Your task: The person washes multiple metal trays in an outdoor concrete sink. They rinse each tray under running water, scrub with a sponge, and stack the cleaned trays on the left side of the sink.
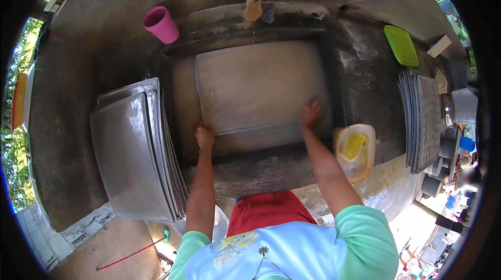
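Observation:
A flat metal baking tray (258,84) lies at a slight tilt in the concrete sink basin, which holds cloudy water. My left hand (204,136) is closed on the tray's lower left corner. At the tray's lower right corner is my right hand (312,114), blurred, its fingers bent at the edge; its grip cannot be made out. A thin trickle falls from the tap (253,3) above the tray's far edge. Right of the basin, near my right forearm, a plastic tub (357,170) holds a yellow sponge (353,146).
A stack of metal trays (125,158) stands left of the basin, another stack of trays (426,123) to the right. A pink plastic cup (162,25) sits at the back left, a green plastic lid (402,46) at the back right. The basin's concrete front ledge (254,176) is before my body.

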The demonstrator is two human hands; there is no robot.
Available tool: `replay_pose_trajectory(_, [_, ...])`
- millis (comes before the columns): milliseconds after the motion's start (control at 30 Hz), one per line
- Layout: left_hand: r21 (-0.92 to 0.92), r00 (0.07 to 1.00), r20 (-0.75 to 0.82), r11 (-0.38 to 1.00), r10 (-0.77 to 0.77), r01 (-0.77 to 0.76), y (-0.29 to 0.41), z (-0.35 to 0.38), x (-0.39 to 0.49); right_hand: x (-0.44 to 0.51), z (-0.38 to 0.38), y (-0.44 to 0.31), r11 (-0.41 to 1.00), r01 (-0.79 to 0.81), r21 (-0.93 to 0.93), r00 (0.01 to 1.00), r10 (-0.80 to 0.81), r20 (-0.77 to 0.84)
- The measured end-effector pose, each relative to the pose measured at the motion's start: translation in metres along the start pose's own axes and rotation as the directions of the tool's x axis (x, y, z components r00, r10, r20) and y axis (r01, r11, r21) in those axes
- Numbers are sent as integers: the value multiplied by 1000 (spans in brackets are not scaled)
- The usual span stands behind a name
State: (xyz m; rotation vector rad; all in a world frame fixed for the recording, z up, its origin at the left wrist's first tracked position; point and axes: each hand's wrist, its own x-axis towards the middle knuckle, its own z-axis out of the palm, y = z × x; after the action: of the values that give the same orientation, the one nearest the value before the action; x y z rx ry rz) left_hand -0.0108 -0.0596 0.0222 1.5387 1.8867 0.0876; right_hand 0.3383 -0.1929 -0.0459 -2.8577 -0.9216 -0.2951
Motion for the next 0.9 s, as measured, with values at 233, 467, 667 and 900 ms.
replay_pose_trajectory(233, [-315, 999, -51, 949, 15, -30, -21, 1, 9, -105, -56, -198, 841, 404, 359, 876, -469, 114])
replay_pose_trajectory(467, [-866, 959, 199, 421, -203, 268, -12, -4, 15, -143, -81, -231, 279, 686, 672, 467, -877, -112])
replay_pose_trajectory(667, [-827, 972, 166, 513, -164, 228, -16, 0, 16, -30, -42, -24, 474, 743, 473, 527, -850, 23])
replay_pose_trajectory(900, [-559, 988, -152, 821, 35, -116, -6, 12, 12, 39, 66, -22, 990, 7, 138, 999, -14, 48])
